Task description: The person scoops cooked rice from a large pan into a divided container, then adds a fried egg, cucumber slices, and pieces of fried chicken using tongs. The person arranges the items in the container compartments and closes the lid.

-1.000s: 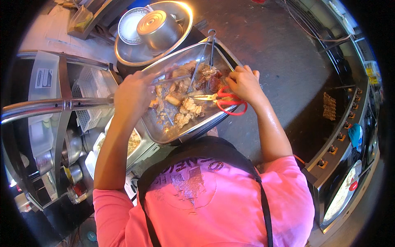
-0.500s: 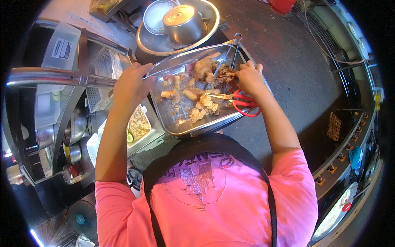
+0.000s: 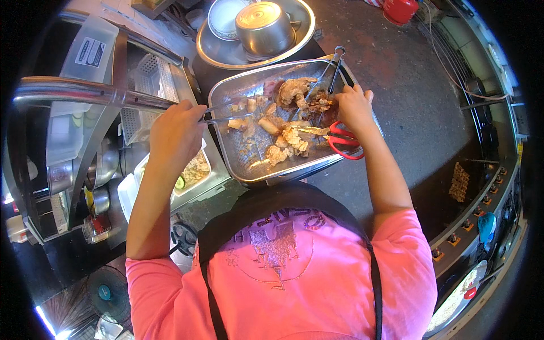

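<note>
On my feed, the left hand (image 3: pixel 178 133) grips metal tongs (image 3: pixel 226 118) over the tray (image 3: pixel 245 165) holding the meat (image 3: pixel 294 90); near the scissors (image 3: pixel 324 131), I can't tell what the right hand (image 3: pixel 354 107) holds.

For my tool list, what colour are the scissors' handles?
The handles are red, clearest in the head view.

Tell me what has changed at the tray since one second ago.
Relative to the tray, the left grip has moved left, drawing its metal tongs back; their tips are now over food pieces at the left side. Unchanged: the right grip at the right rim, beside red-handled scissors.
</note>
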A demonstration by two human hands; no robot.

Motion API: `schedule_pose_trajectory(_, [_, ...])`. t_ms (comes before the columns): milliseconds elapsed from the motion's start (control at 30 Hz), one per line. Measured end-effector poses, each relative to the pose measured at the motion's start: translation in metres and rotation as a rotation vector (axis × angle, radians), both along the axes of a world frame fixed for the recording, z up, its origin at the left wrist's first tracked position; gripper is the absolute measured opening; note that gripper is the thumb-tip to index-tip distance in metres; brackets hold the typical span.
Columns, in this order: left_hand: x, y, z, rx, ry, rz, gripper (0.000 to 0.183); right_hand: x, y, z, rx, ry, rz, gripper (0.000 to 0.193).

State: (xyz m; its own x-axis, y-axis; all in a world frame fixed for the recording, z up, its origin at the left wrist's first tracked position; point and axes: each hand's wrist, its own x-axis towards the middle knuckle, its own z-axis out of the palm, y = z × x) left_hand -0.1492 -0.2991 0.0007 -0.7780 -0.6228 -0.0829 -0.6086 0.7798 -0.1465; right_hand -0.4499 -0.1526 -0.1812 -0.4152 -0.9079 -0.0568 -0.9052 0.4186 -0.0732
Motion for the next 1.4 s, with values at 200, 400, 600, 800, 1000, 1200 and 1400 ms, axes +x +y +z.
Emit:
schedule_pose_trajectory(200, [0.028,0.028,-0.011,0.154,0.091,0.15,0.042,0.023,0.001,0.037,-0.317,-0.023,0.022,0.014])
schedule_pose_trajectory(400, [0.044,0.068,-0.013,0.302,0.177,0.104,0.046,0.064,-0.064,0.035,-0.684,-0.239,0.648,0.015])
schedule_pose_trajectory(600, [0.053,0.081,-0.022,0.371,0.245,0.07,0.046,0.1,-0.122,0.02,-0.502,0.119,0.98,0.024])
schedule_pose_trajectory(800, [0.079,0.087,-0.02,0.44,0.318,0.136,0.044,0.099,-0.125,0.02,-0.498,-0.071,0.94,0.023])
schedule_pose_trajectory(1000, [0.097,0.074,-0.026,0.472,0.39,0.153,0.043,0.111,-0.079,0.089,-0.634,-1.569,0.224,0.023])
schedule_pose_trajectory(1200, [0.068,0.052,-0.036,0.357,0.329,-0.079,0.044,0.138,-0.037,0.141,-0.836,-2.164,0.219,0.028])
schedule_pose_trajectory(1400, [-0.007,0.014,-0.124,0.614,0.59,-0.123,0.033,0.172,-0.012,0.175,-0.871,-2.606,0.071,0.021])
